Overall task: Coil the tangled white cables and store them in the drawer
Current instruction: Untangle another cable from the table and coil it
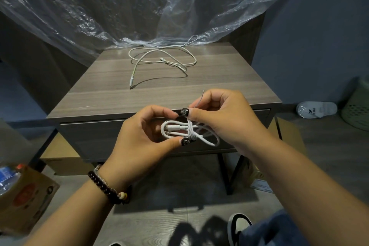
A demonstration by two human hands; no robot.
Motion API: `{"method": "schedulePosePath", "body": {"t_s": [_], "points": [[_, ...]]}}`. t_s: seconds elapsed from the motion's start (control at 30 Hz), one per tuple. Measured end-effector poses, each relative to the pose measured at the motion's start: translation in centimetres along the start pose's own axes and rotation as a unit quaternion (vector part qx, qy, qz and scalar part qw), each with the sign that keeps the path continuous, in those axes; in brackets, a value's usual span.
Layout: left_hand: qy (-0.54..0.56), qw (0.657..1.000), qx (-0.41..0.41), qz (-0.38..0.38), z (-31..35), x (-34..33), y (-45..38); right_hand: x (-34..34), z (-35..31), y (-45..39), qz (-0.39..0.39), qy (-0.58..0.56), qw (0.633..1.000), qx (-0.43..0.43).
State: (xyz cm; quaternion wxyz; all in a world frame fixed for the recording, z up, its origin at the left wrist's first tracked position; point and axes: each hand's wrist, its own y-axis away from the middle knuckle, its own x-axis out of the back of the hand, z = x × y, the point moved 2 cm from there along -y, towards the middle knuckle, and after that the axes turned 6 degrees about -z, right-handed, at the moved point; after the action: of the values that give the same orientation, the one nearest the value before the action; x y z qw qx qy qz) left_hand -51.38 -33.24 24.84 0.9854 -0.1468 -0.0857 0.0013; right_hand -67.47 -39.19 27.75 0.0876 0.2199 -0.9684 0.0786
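Head view, centre — Q: Status?
A: Your left hand (139, 136) pinches the coiled white cable (189, 132); right hand (219, 118) pinches its tail. Second cable (163, 60) lies loose on the nightstand (99, 94), upper centre; drawer (99, 138) closed.

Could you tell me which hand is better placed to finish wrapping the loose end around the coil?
Probably the right hand: it already pinches the loose end above the coiled cable, while the left hand steadies that bundle.

Plastic sheet (99, 6): draped behind the bench (99, 94).
Cardboard box (24, 196): set on the floor, lower left.
White slipper (316, 109): laid beside a perforated basket (357, 110), right.
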Motion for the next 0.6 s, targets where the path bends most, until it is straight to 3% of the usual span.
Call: {"method": "schedulePosePath", "body": {"t_s": [0.1,0.23,0.6], "points": [[-0.145,0.987,-0.067,0.017,-0.17,0.2,0.1,0.13,0.06,0.0,-0.001,0.007,1.0,0.009],[-0.32,0.937,-0.138,0.007,-0.16,0.2,0.15,0.13,0.1,-0.11,-0.005,0.021,1.0,0.014],[-0.417,0.879,-0.226,0.053,0.02,0.56,0.49,-0.66,0.29,-0.01,-0.001,0.039,0.999,-0.006]]}}
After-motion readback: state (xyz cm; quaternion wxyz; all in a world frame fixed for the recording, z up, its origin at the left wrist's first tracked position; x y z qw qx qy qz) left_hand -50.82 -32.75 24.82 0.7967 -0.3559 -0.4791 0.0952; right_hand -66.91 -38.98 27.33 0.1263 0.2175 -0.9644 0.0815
